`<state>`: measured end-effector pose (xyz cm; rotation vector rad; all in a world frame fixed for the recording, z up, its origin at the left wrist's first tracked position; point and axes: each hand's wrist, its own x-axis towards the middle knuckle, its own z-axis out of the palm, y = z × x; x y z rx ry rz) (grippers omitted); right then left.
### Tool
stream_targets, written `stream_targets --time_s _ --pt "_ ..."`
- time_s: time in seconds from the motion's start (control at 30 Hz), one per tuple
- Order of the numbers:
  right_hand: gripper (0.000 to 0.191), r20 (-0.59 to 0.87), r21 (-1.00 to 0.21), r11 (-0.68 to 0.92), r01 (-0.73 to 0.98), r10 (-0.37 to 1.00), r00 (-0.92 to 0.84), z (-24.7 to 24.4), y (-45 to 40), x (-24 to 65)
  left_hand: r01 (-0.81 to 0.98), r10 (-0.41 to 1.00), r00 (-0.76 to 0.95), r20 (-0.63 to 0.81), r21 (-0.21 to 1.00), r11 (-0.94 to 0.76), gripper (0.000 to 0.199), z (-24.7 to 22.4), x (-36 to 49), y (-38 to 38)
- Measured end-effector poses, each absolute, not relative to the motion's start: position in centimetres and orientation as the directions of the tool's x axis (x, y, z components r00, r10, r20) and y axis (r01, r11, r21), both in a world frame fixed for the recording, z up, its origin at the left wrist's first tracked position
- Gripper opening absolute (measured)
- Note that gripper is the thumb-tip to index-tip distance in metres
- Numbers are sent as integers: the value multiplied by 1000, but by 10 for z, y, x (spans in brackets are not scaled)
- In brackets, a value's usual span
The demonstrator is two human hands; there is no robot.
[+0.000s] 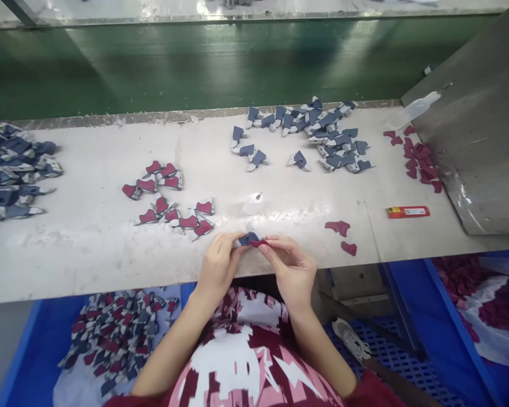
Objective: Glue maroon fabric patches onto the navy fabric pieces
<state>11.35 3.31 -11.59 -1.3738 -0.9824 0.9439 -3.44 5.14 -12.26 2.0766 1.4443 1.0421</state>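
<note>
Near the front edge of the white workbench [93,249], my left hand [219,262] pinches a small blue-and-grey plastic part [247,238]. My right hand [292,270] pinches a thin dark-red plastic piece [258,243] against that part; whether it is seated there I cannot tell. Fingertips hide portions of both. To the left lie several grey parts with red faces [188,221]. Loose dark-red pieces [338,227] rest to the right of my hands. Farther back spreads a group of blue-and-grey parts [305,121].
A big heap of blue-and-grey parts [8,169] sits far left. By the metal panel [487,130] are more red pieces [422,161] and a red-orange lighter-like object [408,212]. Blue bins [21,362] stand below the bench; a green conveyor belt [195,68] runs behind.
</note>
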Motion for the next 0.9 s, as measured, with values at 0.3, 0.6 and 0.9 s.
stream_targets --time_s 0.3,0.6,0.9 --pt "6 155 -984 121 128 940 305 -114 34 109 337 986 93 137 928 -160 14 -120 -35 42" --pt "22 586 -691 327 645 776 235 -106 30 108 -104 976 46 -213 971 216 20 -104 -26 42" --pt "28 281 -935 237 264 949 144 -108 31 122 -279 947 83 -310 905 321 23 -89 -28 46"
